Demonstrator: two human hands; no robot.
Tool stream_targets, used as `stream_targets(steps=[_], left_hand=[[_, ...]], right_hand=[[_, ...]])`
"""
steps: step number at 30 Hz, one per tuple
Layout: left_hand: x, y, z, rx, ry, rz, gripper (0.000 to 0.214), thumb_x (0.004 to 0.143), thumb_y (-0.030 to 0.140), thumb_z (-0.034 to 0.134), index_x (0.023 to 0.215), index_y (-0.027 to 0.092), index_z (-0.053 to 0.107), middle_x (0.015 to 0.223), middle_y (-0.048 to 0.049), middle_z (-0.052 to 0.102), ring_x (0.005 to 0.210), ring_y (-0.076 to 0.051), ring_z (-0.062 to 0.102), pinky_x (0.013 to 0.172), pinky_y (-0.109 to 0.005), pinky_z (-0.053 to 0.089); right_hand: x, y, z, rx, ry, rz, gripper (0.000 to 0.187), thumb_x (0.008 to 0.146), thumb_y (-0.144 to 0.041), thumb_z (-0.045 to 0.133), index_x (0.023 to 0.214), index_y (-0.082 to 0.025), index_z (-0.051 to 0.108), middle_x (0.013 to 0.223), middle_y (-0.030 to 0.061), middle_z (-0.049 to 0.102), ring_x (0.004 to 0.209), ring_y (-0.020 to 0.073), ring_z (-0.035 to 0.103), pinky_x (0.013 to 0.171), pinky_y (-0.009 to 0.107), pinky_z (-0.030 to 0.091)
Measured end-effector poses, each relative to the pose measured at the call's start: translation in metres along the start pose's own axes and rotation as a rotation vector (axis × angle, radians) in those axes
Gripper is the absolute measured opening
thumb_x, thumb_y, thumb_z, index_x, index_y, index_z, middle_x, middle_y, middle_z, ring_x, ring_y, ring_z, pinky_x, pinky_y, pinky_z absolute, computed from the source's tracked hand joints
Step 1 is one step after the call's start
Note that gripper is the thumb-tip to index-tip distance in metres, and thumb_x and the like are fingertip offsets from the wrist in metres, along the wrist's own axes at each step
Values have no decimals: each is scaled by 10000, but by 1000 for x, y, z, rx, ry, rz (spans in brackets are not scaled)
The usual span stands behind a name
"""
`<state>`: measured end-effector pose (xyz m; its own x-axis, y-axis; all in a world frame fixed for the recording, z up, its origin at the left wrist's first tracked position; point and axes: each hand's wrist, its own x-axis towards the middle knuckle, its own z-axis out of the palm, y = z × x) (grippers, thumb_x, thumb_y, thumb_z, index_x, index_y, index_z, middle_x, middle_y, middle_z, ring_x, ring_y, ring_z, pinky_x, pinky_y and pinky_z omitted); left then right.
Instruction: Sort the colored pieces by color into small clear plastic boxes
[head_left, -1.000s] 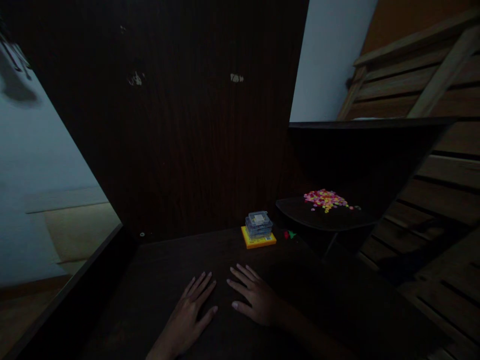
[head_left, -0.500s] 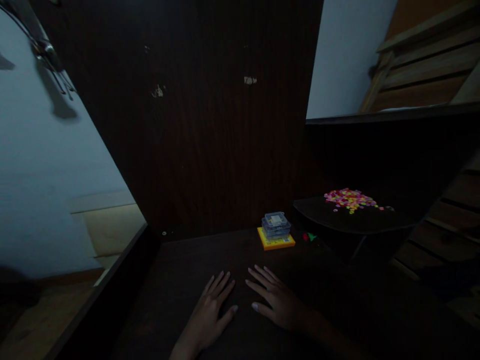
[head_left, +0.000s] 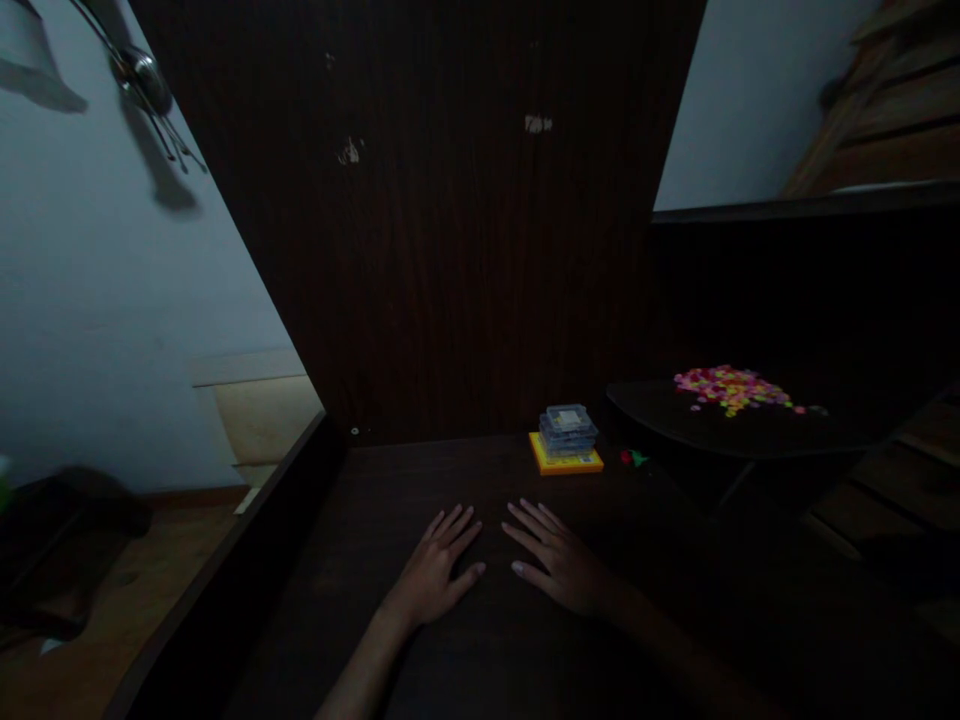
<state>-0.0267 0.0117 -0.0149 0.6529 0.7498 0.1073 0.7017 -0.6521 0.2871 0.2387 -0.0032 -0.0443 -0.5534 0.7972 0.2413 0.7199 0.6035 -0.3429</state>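
My left hand [head_left: 436, 568] lies palm down on the dark wooden desk [head_left: 480, 660], its fingers spread. Beside it on the right, my right hand [head_left: 559, 558] rests the same way, flat with fingers apart. Neither hand holds anything. Beyond my right hand sits a small stack of clear plastic cases [head_left: 568, 431] on top of a yellow box [head_left: 571, 464]. Just right of the stack is a little red and green object [head_left: 634, 458], too dim to name.
A dark shelf [head_left: 675, 425] with a curved edge juts out at the right, bearing a heap of small multicoloured pieces [head_left: 731, 388]. A tall dark wooden panel [head_left: 465, 280] rises behind the desk. A low side board [head_left: 247, 540] borders the left. A lamp fixture [head_left: 150, 85] hangs on the wall.
The camera view has shifted left and down, so the scene sits farther right and higher in the picture. Both hands stay flat on the desk; the stack has not moved.
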Motion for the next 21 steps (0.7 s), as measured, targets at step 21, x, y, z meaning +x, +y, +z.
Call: stream_targets(steps=[21], left_hand=[[0,2,-2,-17,-33,-16,565,957,521,391,1461,265,371,1557,-67,329,1462,-255,265,1184,-544,266]], right_hand=[[1,-5,-9,3,-27,7,555,952,-461,475,1450,-221,432,1548,103,323,1448,301,245,1155,562,261]])
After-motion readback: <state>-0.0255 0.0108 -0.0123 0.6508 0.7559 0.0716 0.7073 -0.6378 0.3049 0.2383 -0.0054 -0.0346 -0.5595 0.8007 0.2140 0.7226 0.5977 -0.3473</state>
